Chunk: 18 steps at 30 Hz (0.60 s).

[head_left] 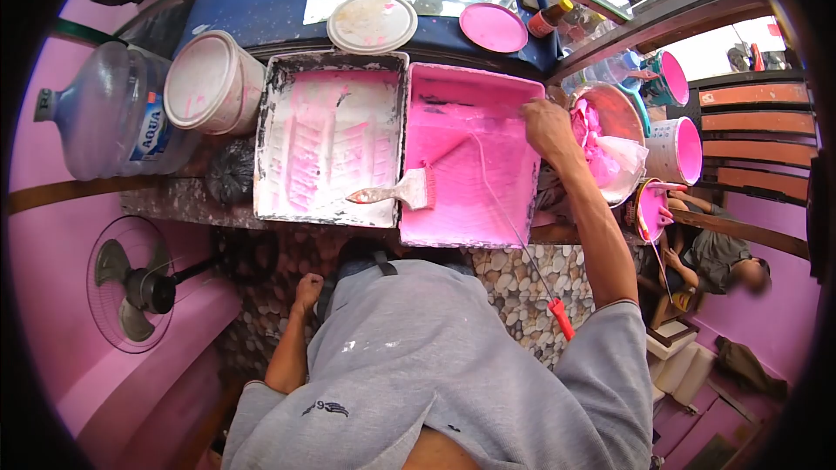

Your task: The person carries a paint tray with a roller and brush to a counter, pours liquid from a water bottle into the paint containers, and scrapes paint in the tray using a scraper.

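Note:
My right hand is closed on the right rim of a paint tray coated with pink paint. Inside that tray rests a paint roller; its long wire frame runs over the front edge to a red handle. A second tray, white with pink smears, stands against its left side. Across the edge where both trays meet lies a paintbrush with pink bristles. Hanging beside my left thigh, my left hand is curled into a loose fist, and I see nothing in it.
A lidded bucket and a large water bottle stand left. Two lids lie behind the trays. To the right are a tub with pink contents and several paint pots. A fan is at left; another person sits at right.

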Tool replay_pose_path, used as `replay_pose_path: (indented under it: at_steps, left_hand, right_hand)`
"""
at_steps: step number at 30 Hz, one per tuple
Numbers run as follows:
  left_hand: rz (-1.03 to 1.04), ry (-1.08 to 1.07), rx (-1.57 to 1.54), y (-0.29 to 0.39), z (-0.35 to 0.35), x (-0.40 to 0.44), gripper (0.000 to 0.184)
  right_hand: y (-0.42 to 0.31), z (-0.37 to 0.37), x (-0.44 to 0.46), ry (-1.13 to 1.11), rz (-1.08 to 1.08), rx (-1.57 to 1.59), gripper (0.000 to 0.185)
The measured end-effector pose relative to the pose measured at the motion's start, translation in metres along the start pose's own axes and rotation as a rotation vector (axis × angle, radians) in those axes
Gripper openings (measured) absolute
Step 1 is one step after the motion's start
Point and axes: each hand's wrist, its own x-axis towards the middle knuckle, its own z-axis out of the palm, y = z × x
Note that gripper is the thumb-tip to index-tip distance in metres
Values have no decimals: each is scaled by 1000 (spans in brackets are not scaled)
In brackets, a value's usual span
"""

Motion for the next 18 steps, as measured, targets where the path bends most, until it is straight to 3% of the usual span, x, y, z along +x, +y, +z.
replay_pose_path:
  at_steps: [3,7,11,18]
  left_hand:
    - [-35,-18,-56,8,-8,0,22]
    - [-46,0,37,15,-12,0,23]
    - [-14,8,0,1,-7,-1,23]
    - [-18,5,-26,-7,-2,-2,20]
  right_hand:
    - [8,-4,-2,18,76,-42,19]
    - [-1,12,-15,-43,-21,-61,17]
    - [-9,-6,-13,-8,82,-18,14]
    - [-29,-2,-14,-68,29,-11,15]
